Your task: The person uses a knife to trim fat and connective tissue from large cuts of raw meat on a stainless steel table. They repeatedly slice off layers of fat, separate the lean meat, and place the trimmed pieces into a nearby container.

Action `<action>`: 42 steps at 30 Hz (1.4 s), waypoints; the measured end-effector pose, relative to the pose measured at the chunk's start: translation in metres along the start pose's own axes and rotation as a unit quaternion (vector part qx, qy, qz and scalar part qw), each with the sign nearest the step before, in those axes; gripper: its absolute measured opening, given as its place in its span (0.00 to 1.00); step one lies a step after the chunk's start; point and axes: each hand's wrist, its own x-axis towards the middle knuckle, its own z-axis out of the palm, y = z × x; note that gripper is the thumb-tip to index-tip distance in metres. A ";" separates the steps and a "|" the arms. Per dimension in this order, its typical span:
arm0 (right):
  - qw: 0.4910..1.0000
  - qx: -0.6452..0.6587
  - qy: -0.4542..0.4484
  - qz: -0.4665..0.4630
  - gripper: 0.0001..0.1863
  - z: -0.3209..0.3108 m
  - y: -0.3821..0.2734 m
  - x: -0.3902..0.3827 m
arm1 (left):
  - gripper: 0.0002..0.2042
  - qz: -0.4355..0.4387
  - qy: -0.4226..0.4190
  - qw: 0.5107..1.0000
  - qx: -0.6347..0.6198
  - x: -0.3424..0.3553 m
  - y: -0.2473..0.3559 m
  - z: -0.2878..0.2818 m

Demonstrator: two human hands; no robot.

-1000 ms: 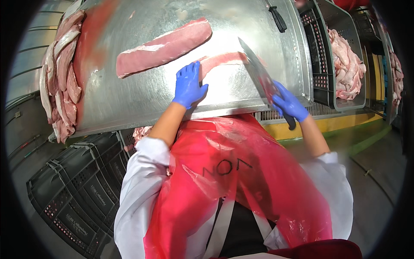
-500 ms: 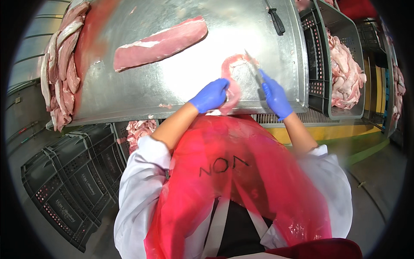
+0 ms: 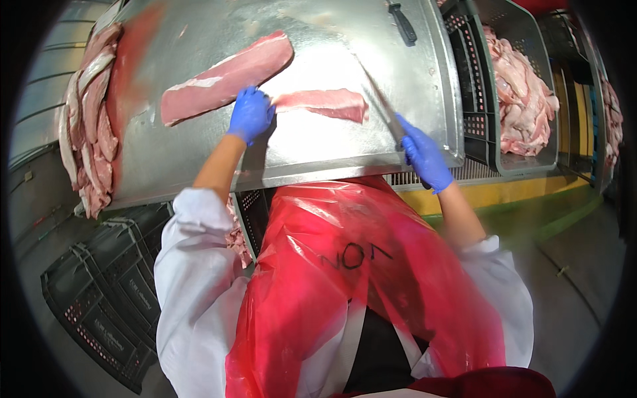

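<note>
The left hand in a blue glove [image 3: 250,114] is pinching, fingers closed, the left end of a thin pink slice of raw meat [image 3: 323,103] lying flat on the steel table [image 3: 318,149]. The slice's long axis is running left to right, away from that grip toward the right gloved hand [image 3: 423,156], which is wrapped around a long steel knife [image 3: 378,99]; the handle is hidden, and the blade tip appears blurred
</note>
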 end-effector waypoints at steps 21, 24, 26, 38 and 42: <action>0.923 -0.297 -0.181 -0.165 0.29 0.116 -0.034 0.072 | 0.17 -0.340 0.067 0.822 -0.452 -0.084 0.089 0.024; 0.906 -0.362 -0.197 -0.093 0.32 0.077 -0.028 0.047 | 0.18 -0.370 0.038 0.832 -0.412 -0.088 0.075 0.032; 0.907 -0.369 -0.189 -0.077 0.32 0.070 -0.024 0.047 | 0.19 -0.371 0.057 0.836 -0.400 -0.084 0.084 0.043; 0.933 -0.283 -0.119 -0.187 0.30 0.094 -0.014 0.094 | 0.16 -0.309 0.047 0.883 -0.351 -0.085 0.059 0.035; 0.936 -0.325 -0.109 -0.078 0.30 0.036 0.011 0.075 | 0.13 -0.357 0.086 0.883 -0.292 -0.112 0.029 0.044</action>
